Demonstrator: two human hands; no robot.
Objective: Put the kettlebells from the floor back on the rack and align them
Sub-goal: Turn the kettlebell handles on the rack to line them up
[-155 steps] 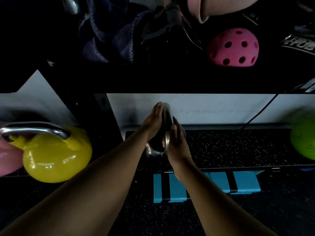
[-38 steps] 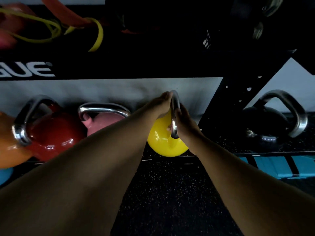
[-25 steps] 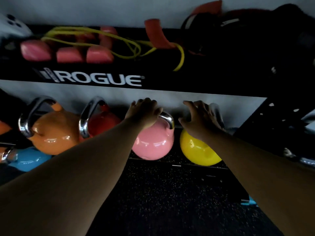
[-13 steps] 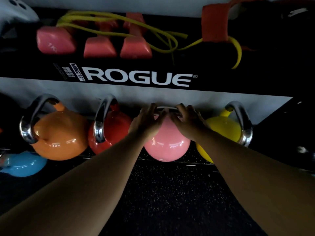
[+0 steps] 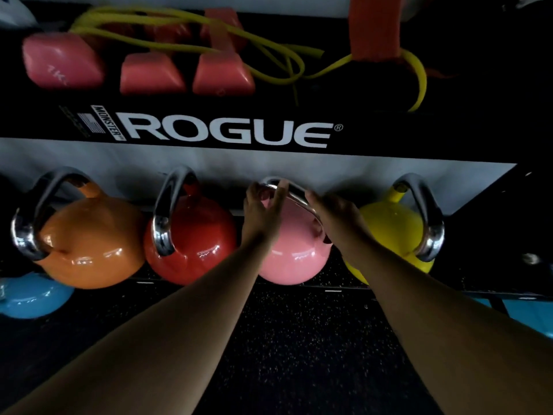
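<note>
A pink kettlebell sits on the low shelf of the black rack, between a red kettlebell and a yellow kettlebell. An orange kettlebell stands left of the red one. My left hand grips the left end of the pink kettlebell's steel handle. My right hand holds the handle's right end, and the handle is angled. A blue kettlebell lies at the far left, lower down.
The upper shelf carries pink dumbbells, a yellow band and an orange strap. Dark speckled rubber floor lies below my arms. Blue tape marks show at the right edge.
Both hands left the yellow kettlebell and closed on the pink kettlebell's handle. That handle has turned from crosswise to an angle. The view shifted left.
</note>
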